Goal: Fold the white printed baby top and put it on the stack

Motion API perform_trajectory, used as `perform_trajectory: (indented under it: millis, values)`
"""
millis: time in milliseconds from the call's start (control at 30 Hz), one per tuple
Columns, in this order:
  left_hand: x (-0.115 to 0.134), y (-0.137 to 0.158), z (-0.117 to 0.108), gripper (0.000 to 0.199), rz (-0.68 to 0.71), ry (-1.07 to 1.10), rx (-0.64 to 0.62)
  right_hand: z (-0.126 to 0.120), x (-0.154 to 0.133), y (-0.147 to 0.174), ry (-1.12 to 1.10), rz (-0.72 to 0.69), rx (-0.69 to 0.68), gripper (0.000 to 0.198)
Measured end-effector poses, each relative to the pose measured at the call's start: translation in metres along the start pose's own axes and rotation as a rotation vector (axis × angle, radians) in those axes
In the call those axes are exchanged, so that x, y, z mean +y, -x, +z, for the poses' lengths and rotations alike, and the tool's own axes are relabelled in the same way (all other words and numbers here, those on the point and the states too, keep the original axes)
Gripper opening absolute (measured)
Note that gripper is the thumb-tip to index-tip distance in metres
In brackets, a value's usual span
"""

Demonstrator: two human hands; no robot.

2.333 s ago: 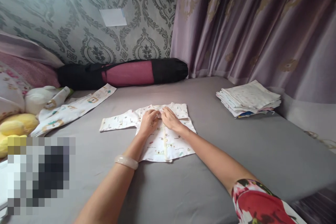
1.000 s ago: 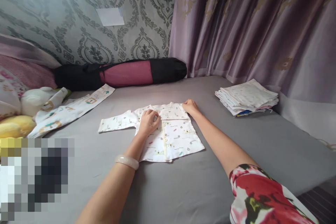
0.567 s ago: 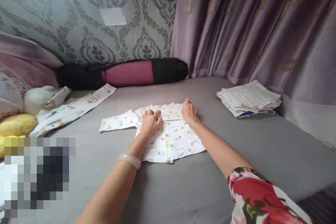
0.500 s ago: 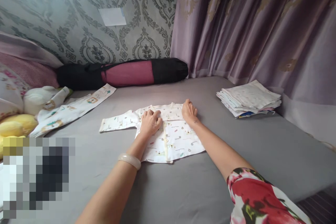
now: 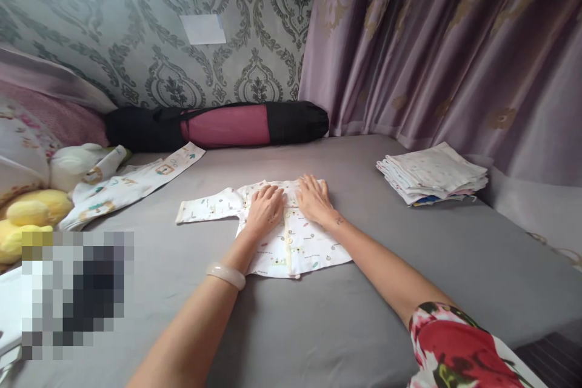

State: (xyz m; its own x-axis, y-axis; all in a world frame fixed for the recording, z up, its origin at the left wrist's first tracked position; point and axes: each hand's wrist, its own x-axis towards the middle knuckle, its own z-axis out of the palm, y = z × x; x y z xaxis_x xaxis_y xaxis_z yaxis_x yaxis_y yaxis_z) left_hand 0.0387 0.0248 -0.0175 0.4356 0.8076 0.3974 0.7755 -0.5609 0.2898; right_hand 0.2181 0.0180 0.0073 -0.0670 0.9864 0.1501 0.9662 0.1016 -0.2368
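A small white baby shirt (image 5: 313, 248) with tiny coloured prints and a pale yellow button strip lies front up on the grey bed sheet. Its left-hand sleeve (image 5: 209, 206) stretches out flat, while the other sleeve is folded in across the upper chest. My left hand (image 5: 266, 206) rests on the chest, fingers slightly bent and apart. Beside it, my right hand (image 5: 314, 197) presses flat on the folded-in part near the shoulder, fingers spread. Both palms hide some of the cloth below them.
A stack of folded white cloths (image 5: 431, 173) sits at the right. Another printed garment (image 5: 131, 188) lies at the left by yellow and white plush toys (image 5: 36, 212). A long black and maroon bag (image 5: 227, 125) lies along the wall. A lilac curtain (image 5: 386, 42) hangs at the right.
My right hand has moved left from the shirt's right shoulder edge onto its chest, and its fingers have gone from closed to spread flat. My left hand stays on the chest.
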Motion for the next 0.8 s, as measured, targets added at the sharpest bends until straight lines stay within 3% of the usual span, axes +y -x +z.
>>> perform_trajectory:
  millis: [100, 367, 600, 800]
  values:
    - [-0.001, 0.000, 0.005, 0.041, 0.004, -0.005, -0.018, 0.009, -0.016, 0.008, -0.038, -0.089, -0.101, 0.057]
    - [-0.005, -0.001, 0.012, 0.050, -0.031, -0.075, -0.183, 0.016, -0.016, 0.012, -0.049, -0.063, -0.169, 0.057]
    - [-0.001, -0.001, 0.008, 0.052, -0.052, -0.111, -0.147, 0.010, -0.015, 0.009, -0.070, -0.064, -0.225, 0.059]
    - [0.002, -0.003, 0.005, 0.056, -0.050, -0.128, -0.223, 0.006, 0.006, 0.007, 0.020, 0.004, -0.123, 0.066]
